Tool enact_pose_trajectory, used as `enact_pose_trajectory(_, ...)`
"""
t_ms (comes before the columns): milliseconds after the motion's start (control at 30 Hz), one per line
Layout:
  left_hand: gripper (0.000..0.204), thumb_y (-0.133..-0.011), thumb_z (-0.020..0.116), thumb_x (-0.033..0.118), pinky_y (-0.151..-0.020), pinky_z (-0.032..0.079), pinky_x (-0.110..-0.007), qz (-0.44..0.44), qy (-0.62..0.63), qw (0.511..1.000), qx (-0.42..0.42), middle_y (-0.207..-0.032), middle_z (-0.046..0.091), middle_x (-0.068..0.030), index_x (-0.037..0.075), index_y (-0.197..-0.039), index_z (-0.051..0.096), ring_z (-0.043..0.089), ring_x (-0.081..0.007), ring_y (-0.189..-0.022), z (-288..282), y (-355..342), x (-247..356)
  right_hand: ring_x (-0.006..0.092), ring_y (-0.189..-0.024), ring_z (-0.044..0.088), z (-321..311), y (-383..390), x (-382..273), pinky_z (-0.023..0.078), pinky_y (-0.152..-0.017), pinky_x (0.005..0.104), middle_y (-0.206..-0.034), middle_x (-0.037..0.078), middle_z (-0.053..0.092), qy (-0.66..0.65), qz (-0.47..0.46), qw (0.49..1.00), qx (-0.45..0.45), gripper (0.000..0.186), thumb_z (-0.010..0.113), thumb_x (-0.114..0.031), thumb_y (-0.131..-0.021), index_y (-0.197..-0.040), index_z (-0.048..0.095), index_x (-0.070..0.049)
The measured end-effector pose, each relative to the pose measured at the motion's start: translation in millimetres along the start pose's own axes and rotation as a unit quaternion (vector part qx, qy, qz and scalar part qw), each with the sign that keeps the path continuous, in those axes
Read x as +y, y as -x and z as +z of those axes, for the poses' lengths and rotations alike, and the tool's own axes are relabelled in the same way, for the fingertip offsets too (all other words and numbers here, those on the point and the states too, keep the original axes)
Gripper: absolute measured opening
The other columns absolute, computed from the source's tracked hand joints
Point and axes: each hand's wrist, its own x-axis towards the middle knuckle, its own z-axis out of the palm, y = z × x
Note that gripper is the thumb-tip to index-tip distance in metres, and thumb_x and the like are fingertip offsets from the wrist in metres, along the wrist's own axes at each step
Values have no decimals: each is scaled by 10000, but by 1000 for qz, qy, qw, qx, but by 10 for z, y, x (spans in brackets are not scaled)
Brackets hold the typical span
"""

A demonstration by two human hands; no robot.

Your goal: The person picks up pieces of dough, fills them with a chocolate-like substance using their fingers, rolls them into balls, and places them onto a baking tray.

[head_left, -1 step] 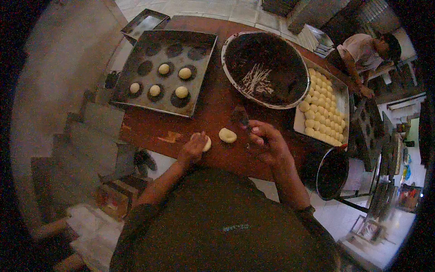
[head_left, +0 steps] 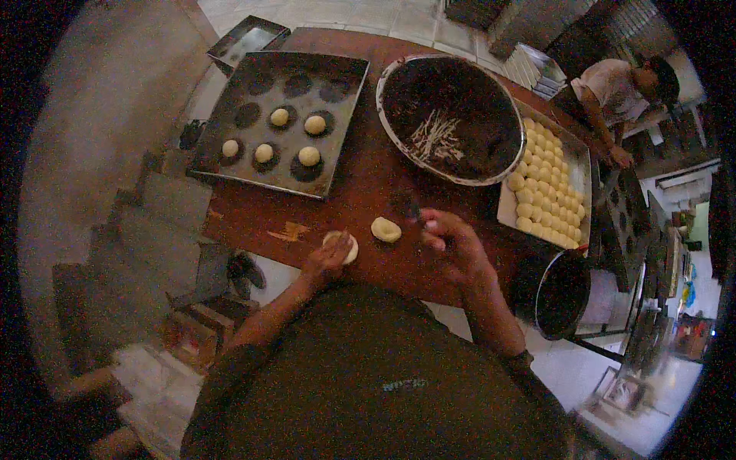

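My left hand (head_left: 328, 257) lies with its fingers stretched over a pale round of dough (head_left: 352, 250), pressing it against the reddish-brown table. Just right of it rests a second dough piece (head_left: 386, 229) with a dent in its top, touched by neither hand. My right hand (head_left: 454, 241) is raised over the table, its fingers closed round a small dark spatula-like tool (head_left: 406, 205). The tool's head is dark and blurred, so whether anything sits on it is unclear.
A baking tray (head_left: 261, 182) with round hollows and several dough balls stands at left. Behind my right hand is a big bowl (head_left: 460, 181) of dark filling with pale sticks. Right of it are a tray (head_left: 506, 207) of dough balls, a black bucket (head_left: 548, 295) and another person (head_left: 613, 88).
My left fingers have shifted slightly, and more of the dough round shows under them, looking flatter. My right hand and the tool are nearly where they were.
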Motion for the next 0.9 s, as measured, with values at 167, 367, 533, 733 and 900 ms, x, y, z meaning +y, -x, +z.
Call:
enact_pose_trajectory(167, 527, -1061, 485, 441, -995, 556, -460, -367, 644, 667, -79, -1268, 674, -123, 11, -1352, 573, 672, -283, -1124, -777, -542, 678, 89, -579, 497, 30, -27, 222, 392, -507, 237, -719, -17, 560, 109, -2, 993, 39, 403, 612, -131, -922, -1303, 636, -1)
enact_pose_trajectory(367, 526, -1084, 459, 460, -1088, 493, -449, -331, 838, 430, 52, -1296, 654, -133, 18, -1353, 555, 625, -285, -1212, -1594, -1205, 1542, 237, -622, 640, 125, -304, 443, 518, -571, 349, -831, 75, 678, 653, -479, 585, 45, 588, 749, -113, -846, -1417, 610, -128)
enact_pose_trajectory(533, 515, -1089, 455, 437, -1127, 459, -486, -307, 837, 448, 73, -1347, 623, -144, 4, -1355, 538, 583, -310, -1280, -1535, -1060, 1294, 274, -638, 655, -50, -302, 580, 539, -573, 414, -807, 94, 658, 739, -433, 516, 12, 593, 786, -123, -832, -1399, 626, -187)
enact_pose_trajectory(733, 532, -1101, 434, 392, -1150, 431, -535, -260, 858, 403, 183, -1419, 573, -206, -36, -1413, 481, 535, -342, -1347, -1632, -926, 940, 305, -644, 668, -731, -472, 398, 545, -585, 437, -792, 79, 675, 730, -407, 535, 121, 545, 799, -179, -844, -1364, 644, -222)
enact_pose_trajectory(900, 507, -1080, 437, 303, -1179, 413, -514, -189, 911, 348, 115, -1452, 541, -261, -70, -1422, 471, 528, -366, -1360, -1785, -944, 1106, 349, -1077, 665, -682, -832, 493, 545, -896, 459, -1204, 167, 672, 792, -305, 496, 185, 705, 819, -221, -857, -1484, 520, -101)
